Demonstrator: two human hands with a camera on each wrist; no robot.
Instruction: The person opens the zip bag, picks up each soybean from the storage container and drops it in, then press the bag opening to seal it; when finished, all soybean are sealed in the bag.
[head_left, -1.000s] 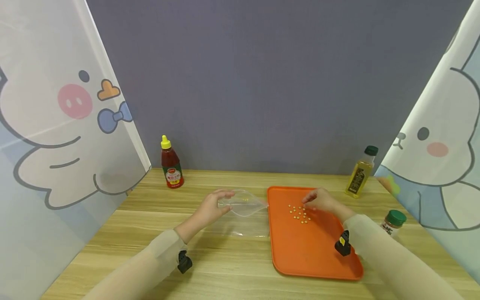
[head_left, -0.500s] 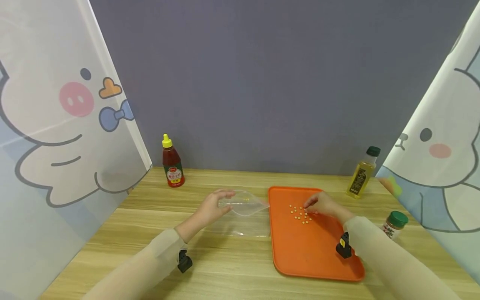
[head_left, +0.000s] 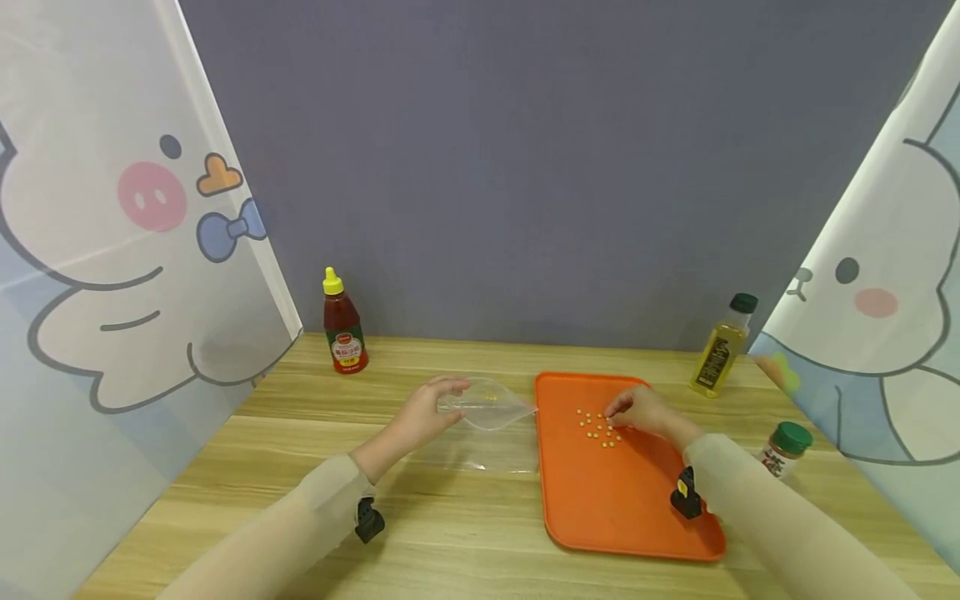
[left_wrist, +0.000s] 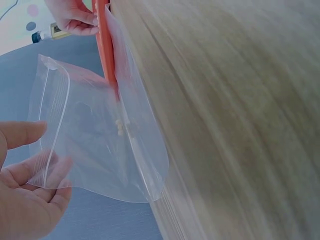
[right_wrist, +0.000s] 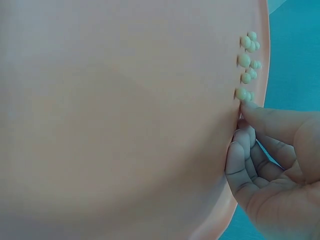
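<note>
Clear bag [left_wrist: 95, 135], on counter [head_left: 450, 533]: edge gripped by left hand [head_left: 422, 417], so its mouth gaped. Pale beads [right_wrist: 243, 60], on orange tray [head_left: 600, 508]: right hand [head_left: 648, 410] reached them, fingers bent; any pinch was hidden.

Nothing can be read with certainty. At far left, the red bottle [head_left: 343, 321] bears a label [head_left: 347, 352] with a red oval and Chinese-looking characters beneath, too small to make out. At far right, the yellow bottle [head_left: 723, 345] has illegible lettering on a dark label [head_left: 714, 363]; nearer, the green-capped jar [head_left: 785, 450] shows dark, illegible characters on white.
</note>
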